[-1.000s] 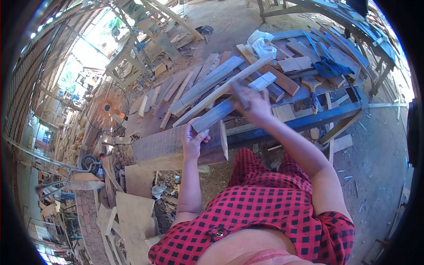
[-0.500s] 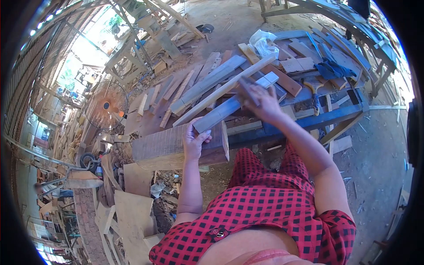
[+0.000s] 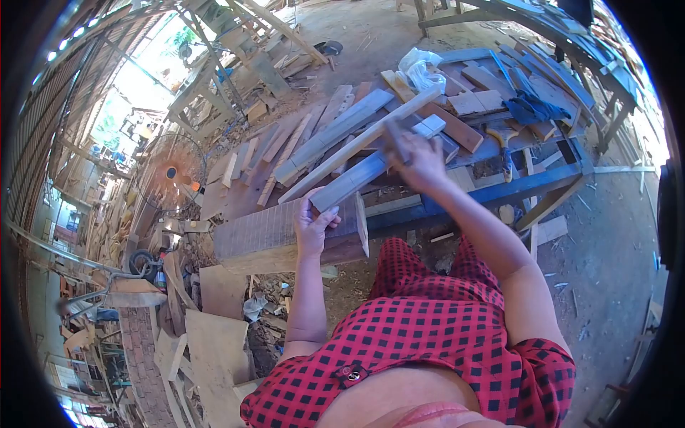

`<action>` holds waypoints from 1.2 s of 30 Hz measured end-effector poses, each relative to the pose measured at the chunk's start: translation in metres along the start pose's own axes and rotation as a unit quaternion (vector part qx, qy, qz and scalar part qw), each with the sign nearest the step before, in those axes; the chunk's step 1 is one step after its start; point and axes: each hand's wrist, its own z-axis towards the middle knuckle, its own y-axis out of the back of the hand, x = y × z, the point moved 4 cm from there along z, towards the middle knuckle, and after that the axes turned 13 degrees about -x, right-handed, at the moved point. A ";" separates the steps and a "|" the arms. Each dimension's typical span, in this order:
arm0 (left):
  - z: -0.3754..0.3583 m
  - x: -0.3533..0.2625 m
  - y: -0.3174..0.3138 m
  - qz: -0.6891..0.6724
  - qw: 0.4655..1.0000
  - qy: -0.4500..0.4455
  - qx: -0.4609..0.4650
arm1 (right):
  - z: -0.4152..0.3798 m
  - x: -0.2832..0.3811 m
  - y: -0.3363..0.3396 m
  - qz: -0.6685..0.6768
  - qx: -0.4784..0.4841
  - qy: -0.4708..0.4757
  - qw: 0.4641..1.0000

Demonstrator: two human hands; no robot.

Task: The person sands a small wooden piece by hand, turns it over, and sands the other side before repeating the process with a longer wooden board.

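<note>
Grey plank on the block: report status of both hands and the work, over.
Left hand pins grey plank on wooden block. Right hand grips small dark piece over plank's far end. Loose boards crowd behind.

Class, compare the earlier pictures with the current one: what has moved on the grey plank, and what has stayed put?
The right hand, holding a small dark piece against the long grey wooden plank, slid up the plank away from the body, then eased back slightly. The left hand kept its grip on the plank's near end over the thick brown wooden block. Plank and block did not shift.
</note>
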 end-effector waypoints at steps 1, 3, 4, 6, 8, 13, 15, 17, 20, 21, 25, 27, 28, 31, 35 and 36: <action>0.000 0.001 0.000 0.001 1.000 0.002 0.003 | -0.008 0.032 0.013 0.068 -0.033 0.058 0.995; 0.000 0.003 0.001 0.001 1.000 0.010 -0.010 | -0.025 0.081 0.019 0.122 -0.023 0.123 0.985; 0.001 0.007 0.000 0.002 1.000 0.010 -0.009 | -0.034 0.100 0.017 0.166 -0.017 0.140 0.976; 0.004 0.015 0.004 -0.107 0.992 -0.039 -0.044 | -0.048 0.124 0.010 0.197 0.016 0.172 0.965; 0.007 0.029 0.015 -0.096 0.993 -0.043 -0.050 | -0.049 0.129 0.016 0.215 0.049 0.176 0.959; 0.001 0.006 0.004 -0.006 1.000 0.020 -0.005 | -0.026 0.072 0.009 0.156 0.061 0.123 0.978; 0.001 0.002 0.001 0.009 1.000 0.007 -0.001 | -0.008 0.032 0.003 0.080 0.073 0.061 0.992; 0.002 0.004 0.002 0.004 1.000 0.008 -0.001 | 0.009 -0.010 -0.001 0.063 0.072 -0.025 0.995; 0.002 0.003 0.001 -0.004 1.000 0.006 0.000 | 0.027 -0.069 -0.019 -0.003 0.065 -0.060 0.996; 0.002 0.002 0.001 -0.008 1.000 0.007 0.002 | 0.030 -0.082 -0.018 -0.015 0.065 -0.089 0.994; 0.001 0.001 0.001 -0.011 1.000 0.009 0.002 | 0.034 -0.101 -0.015 -0.017 0.052 -0.165 0.985; 0.000 0.002 0.001 -0.013 1.000 0.006 0.002 | 0.030 -0.093 -0.018 -0.024 0.048 -0.178 0.983; 0.000 0.003 0.000 -0.014 1.000 0.007 0.003 | 0.027 -0.085 -0.018 -0.030 0.038 -0.178 0.983; 0.000 0.003 0.001 -0.008 1.000 0.005 0.002 | 0.012 -0.030 -0.001 0.006 0.034 -0.107 0.994; 0.000 0.002 0.000 0.004 1.000 -0.001 -0.001 | -0.020 0.066 0.012 0.129 0.016 0.066 0.989; 0.001 0.002 0.000 0.008 1.000 -0.001 -0.004 | -0.029 0.090 0.018 0.172 0.026 0.105 0.979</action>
